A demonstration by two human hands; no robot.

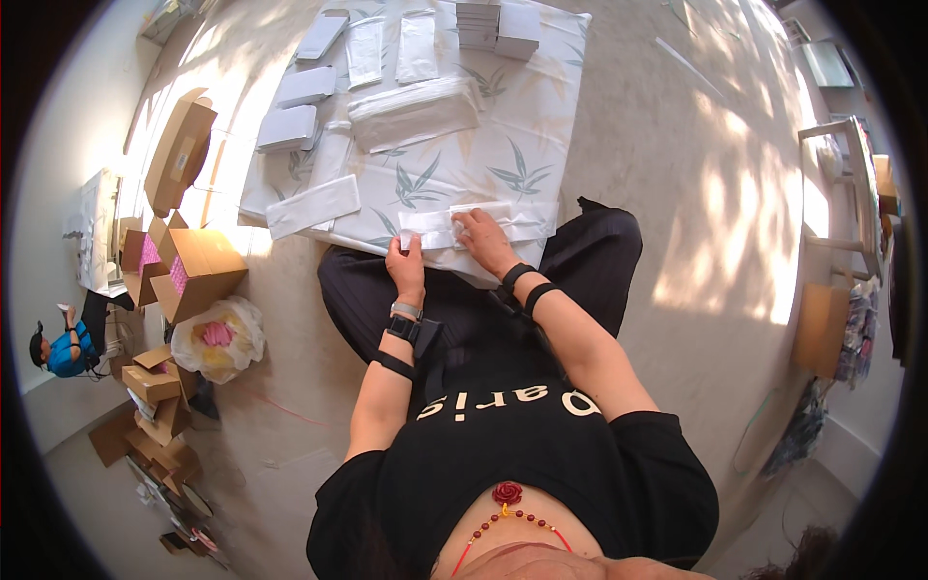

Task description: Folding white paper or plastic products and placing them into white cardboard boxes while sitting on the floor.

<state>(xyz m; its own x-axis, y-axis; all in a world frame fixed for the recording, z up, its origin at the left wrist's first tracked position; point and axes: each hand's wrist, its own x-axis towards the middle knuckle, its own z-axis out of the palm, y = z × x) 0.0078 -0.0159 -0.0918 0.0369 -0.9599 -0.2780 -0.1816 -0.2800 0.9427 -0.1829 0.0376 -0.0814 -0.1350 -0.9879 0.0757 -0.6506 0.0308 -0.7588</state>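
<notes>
A long, thin white plastic sleeve point(529, 224) lies along the near edge of the table, with a smaller white piece on top of it. My left hand point(407, 266) pinches the sleeve's left end between thumb and fingers. My right hand point(486, 242) has its fingers curled down onto the middle of the sleeve, gripping the white material there. Left of my hands rests another flat white sleeve point(314, 206), slanted over the table's edge. Beyond them is a thick pile of white sleeves point(416, 113).
White flat stacks point(287, 129) stand on the left of the leaf-patterned tablecloth point(527, 126), with more white blocks point(518, 29) at the far side. Open cardboard boxes point(208, 266) and a clear plastic bag point(217, 340) sit on the floor at left. A person point(70, 350) sits farther left.
</notes>
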